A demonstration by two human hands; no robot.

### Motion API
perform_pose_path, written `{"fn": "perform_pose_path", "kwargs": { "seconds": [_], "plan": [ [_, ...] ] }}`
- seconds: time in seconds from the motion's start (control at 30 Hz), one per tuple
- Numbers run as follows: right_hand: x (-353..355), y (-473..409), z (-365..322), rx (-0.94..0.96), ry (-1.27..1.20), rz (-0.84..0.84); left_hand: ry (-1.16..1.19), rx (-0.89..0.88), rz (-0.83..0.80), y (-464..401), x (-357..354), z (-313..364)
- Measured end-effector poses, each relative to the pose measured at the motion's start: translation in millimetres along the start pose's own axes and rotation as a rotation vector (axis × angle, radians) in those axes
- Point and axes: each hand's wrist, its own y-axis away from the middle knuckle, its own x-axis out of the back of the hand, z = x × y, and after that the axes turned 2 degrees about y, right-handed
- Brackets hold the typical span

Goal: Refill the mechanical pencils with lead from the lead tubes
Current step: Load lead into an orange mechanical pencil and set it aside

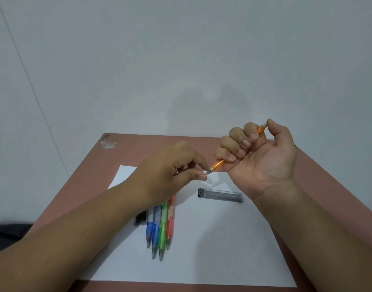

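Note:
My right hand (258, 152) grips an orange mechanical pencil (218, 164) in its curled fingers, thumb on the button end, tip pointing down-left. My left hand (170, 171) pinches thumb and forefinger together right at the pencil's metal tip; whether a lead is between them is too small to tell. A clear grey lead tube (221, 195) lies on the white paper (212, 249) below my right hand. Several more pencils lie side by side under my left wrist, tips toward me: two blue pencils (152, 230), a green pencil (163, 230) and a red pencil (170, 224).
A second dark lead tube (140, 219) lies half hidden beside the blue pencils under my left forearm. The paper sits on a reddish-brown table (92, 182) against a pale wall. A scuffed patch (108, 142) marks the table's far left corner. Dark cloth (10, 232) lies at left.

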Motion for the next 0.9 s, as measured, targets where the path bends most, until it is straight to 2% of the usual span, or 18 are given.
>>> {"fn": "perform_pose_path", "kwargs": {
  "seconds": [0.4, 0.53, 0.67, 0.77, 0.9],
  "plan": [
    [0.3, -2.3, 2.1, -0.020, 0.017, -0.070, -0.028, 0.025, 0.010, 1.9, 0.8, 2.1],
    [-1.1, -7.5, 9.8, -0.002, 0.180, 0.014, -0.031, 0.044, 0.019, 1.4, 0.9, 0.8],
    [0.9, -8.8, 11.5, -0.001, 0.454, 0.107, -0.029, 0.078, 0.009, 1.6, 0.3, 1.2],
    [-0.8, -7.8, 6.9, 0.012, 0.634, 0.135, -0.064, 0.076, -0.019, 1.1, -0.3, 6.2],
    [-10.4, -4.9, -3.1, 0.083, 0.727, 0.116, -0.156, 0.058, -0.043, -1.7, -2.1, 22.0]
  ]
}}
